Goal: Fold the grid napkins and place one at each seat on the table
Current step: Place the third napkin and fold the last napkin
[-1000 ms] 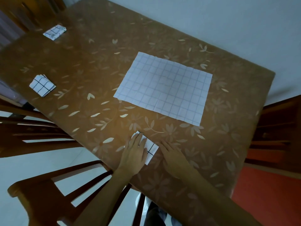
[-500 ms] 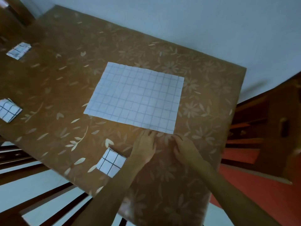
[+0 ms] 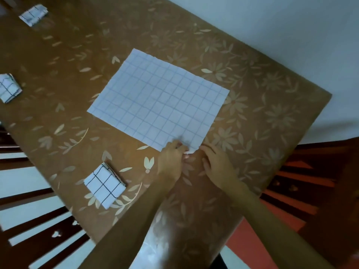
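A large white grid napkin (image 3: 159,101) lies flat and unfolded in the middle of the brown flowered table (image 3: 262,117). My left hand (image 3: 171,162) pinches its near corner, fingers closed on the cloth edge. My right hand (image 3: 217,166) rests beside that corner with fingertips touching it; whether it grips the cloth is unclear. A folded grid napkin (image 3: 104,185) sits near the table's front left edge, left of my left hand. Two more folded napkins lie farther left: one (image 3: 8,88) at the left edge, another (image 3: 33,14) at the top left.
Dark wooden chair backs (image 3: 38,230) stand along the table's left side. Another dark chair (image 3: 310,181) stands at the right end over a red floor (image 3: 252,249). A pale wall (image 3: 291,35) runs behind the table's far edge.
Both hands left the small folded napkin at the front edge and moved right and forward to the near corner of the large flat napkin. My left hand has closed on that corner.
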### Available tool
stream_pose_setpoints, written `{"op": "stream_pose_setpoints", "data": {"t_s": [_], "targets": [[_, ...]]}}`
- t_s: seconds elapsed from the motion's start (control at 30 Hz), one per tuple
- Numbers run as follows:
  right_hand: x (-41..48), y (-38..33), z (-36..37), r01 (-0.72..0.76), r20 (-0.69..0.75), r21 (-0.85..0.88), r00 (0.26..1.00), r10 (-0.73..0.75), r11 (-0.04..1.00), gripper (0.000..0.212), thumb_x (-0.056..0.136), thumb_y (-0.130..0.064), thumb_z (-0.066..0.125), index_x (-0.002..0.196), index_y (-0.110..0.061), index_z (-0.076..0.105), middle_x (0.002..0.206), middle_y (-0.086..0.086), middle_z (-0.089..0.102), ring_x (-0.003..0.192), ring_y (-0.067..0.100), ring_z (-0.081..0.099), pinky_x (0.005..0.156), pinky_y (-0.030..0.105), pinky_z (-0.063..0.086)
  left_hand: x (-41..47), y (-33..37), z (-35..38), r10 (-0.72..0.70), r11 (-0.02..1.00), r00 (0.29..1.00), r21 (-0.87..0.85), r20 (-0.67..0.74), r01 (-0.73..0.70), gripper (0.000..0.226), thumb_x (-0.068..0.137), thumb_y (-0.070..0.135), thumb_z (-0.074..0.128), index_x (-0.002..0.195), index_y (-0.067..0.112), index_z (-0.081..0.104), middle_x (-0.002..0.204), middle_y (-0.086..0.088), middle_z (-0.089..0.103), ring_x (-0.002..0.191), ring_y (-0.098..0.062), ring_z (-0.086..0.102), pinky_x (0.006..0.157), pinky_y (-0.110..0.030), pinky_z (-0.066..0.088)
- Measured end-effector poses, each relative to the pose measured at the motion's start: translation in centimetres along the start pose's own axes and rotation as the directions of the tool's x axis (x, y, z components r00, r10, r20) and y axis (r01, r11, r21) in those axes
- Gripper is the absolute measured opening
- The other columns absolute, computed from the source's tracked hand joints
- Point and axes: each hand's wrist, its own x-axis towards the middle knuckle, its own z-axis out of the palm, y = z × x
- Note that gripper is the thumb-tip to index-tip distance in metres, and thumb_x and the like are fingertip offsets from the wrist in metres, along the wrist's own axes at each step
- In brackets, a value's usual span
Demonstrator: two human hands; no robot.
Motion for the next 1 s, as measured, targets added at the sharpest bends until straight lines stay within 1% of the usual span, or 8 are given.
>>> {"op": "stream_pose_setpoints", "data": {"t_s": [0.13,0.23,0.37,0.47,0.57,0.67,0.8,1.0], "targets": [[0.1,0.8,-0.6,0.025,0.019,-0.012,1.000,-0.025,1.000,0.047,0.089,-0.001,0.057,0.135,-0.008,0.056,0.143,0.009,0.052,0.130,0.027,0.050,0.111,0.041,0.041,-0.3,0.8,0.2,-0.078,0.997,0.997,-0.018,-0.009,0.078,0.019,0.098,0.020,0.058,0.110,0.016,0.074,0.121,-0.001,0.065,0.105,-0.025,0.059,0.078,-0.037,0.052],[0.2,1.0,-1.7,0.061,-0.015,-0.072,0.998,-0.062,0.996,0.055,0.083,0.004,0.062,0.136,-0.009,0.055,0.144,0.013,0.052,0.132,0.031,0.050,0.108,0.047,0.044,-1.6,2.2,0.0,-0.049,0.992,0.998,-0.110,0.038,0.053,0.014,0.096,0.017,0.062,0.104,0.017,0.074,0.118,0.002,0.067,0.105,-0.023,0.060,0.082,-0.037,0.053],[0.0,2.2,-3.5,0.090,-0.040,-0.176,0.994,-0.099,0.980,0.063,0.065,0.015,0.069,0.122,-0.010,0.067,0.136,0.013,0.059,0.126,0.033,0.055,0.108,0.037,0.034,-4.5,4.4,-0.6,-0.012,0.947,0.991,-0.318,0.133,0.054,0.012,0.094,0.020,0.064,0.101,0.020,0.073,0.108,0.004,0.070,0.102,-0.018,0.063,0.089,-0.039,0.051],[-0.4,3.7,-5.3,0.132,0.034,-0.213,0.991,-0.128,0.968,0.043,0.065,0.011,0.073,0.101,-0.013,0.074,0.131,0.009,0.064,0.129,0.031,0.053,0.110,0.045,0.036,-6.9,5.8,-0.9,-0.075,0.912,0.993,-0.397,0.093,0.106,0.010,0.094,0.024,0.062,0.098,0.029,0.070,0.103,0.009,0.072,0.097,-0.013,0.065,0.087,-0.037,0.053],[-1.3,4.5,-7.7,0.150,0.078,-0.215,0.988,-0.136,0.965,0.022,0.078,0.002,0.069,0.090,-0.016,0.073,0.113,0.002,0.072,0.128,0.024,0.054,0.108,0.037,0.031,-9.7,7.1,-1.2,-0.156,0.896,0.987,-0.414,0.040,0.158,0.009,0.096,0.026,0.059,0.095,0.030,0.067,0.096,0.013,0.071,0.091,-0.008,0.065,0.082,-0.030,0.052],[-2.9,5.0,-10.0,0.201,0.103,-0.238,0.978,-0.181,0.950,0.017,0.084,-0.003,0.066,0.094,-0.015,0.072,0.101,0.000,0.073,0.117,0.020,0.060,0.105,0.031,0.029,-12.4,8.6,-1.1,-0.257,0.873,0.965,-0.441,-0.050,0.209,0.009,0.096,0.020,0.061,0.092,0.023,0.068,0.090,0.013,0.072,0.087,-0.008,0.065,0.080,-0.031,0.052],[-4.9,6.5,-12.3,0.301,0.104,-0.237,0.953,-0.284,0.924,0.012,0.084,-0.006,0.068,0.091,-0.015,0.071,0.088,0.000,0.074,0.092,0.023,0.067,0.096,0.038,0.043,-15.8,11.1,0.2,-0.392,0.820,0.912,-0.495,-0.123,0.285,0.008,0.097,0.017,0.060,0.099,0.017,0.068,0.096,0.007,0.072,0.089,-0.011,0.066,0.084,-0.037,0.056],[-7.7,7.5,-14.7,0.368,0.011,-0.174,0.928,-0.372,0.913,0.006,0.083,-0.011,0.076,0.088,-0.014,0.074,0.076,0.002,0.072,0.074,0.025,0.067,0.077,0.040,0.051,-18.6,16.1,1.9,-0.412,0.803,0.907,-0.503,-0.081,0.320,0.039,0.092,0.048,0.055,0.124,0.026,0.062,0.121,0.006,0.067,0.103,-0.009,0.063,0.097,-0.043,0.051]]}}
